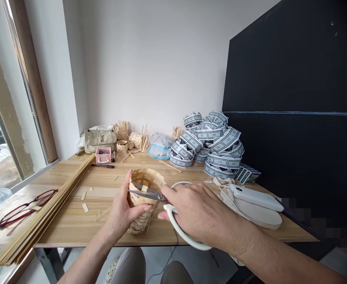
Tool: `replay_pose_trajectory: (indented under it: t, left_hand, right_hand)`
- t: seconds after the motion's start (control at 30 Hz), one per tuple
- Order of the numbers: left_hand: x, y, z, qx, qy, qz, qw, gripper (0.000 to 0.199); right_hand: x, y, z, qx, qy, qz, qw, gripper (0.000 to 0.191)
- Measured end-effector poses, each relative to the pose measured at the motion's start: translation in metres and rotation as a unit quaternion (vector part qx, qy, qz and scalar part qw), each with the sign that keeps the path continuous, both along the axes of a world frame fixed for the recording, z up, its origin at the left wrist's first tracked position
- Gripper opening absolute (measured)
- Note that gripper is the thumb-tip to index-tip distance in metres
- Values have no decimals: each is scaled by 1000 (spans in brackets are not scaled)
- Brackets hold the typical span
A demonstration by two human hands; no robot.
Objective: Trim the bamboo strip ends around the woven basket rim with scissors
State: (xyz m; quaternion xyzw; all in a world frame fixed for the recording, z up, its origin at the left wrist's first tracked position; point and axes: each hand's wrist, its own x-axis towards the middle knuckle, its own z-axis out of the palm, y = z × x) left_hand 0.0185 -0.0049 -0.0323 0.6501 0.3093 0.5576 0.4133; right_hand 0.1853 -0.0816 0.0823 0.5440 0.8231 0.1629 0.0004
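A woven basket point(144, 225) of pale wood strips stands near the table's front edge, its open mouth facing up. My left hand point(123, 213) grips its left side, thumb across the front and fingers behind. In my right hand point(200, 211) is a pair of scissors point(185, 236) with pale green-white handles. Their metal blades are spread apart at the basket's rim, one reaching over the mouth and one in front of the wall. A short strip end shows between the blades.
Long thin strips point(52, 201) lie along the table's left side, beside red-framed glasses point(28, 209). Behind stand a handbag point(100, 141), a pink box point(104, 155) and small baskets point(122, 146). Patterned bands point(221, 146) are piled at the right, near a white device point(256, 197).
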Motion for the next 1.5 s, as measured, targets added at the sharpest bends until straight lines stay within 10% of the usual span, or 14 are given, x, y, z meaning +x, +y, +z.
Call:
replay_pose_trajectory:
  t: [0.67,1.23,1.5]
  left_hand:
    - [-7,-1,0,-7,-37,25,999,110]
    - [-35,0,-2,19,-2,-18,1000,87]
    - [-30,7,-1,62,-21,28,997,87]
  right_hand:
    - [16,8,-8,31,130,-18,991,27]
    - [5,25,-50,-44,522,6,852,18]
    - [-10,31,-57,-79,456,29,886,16]
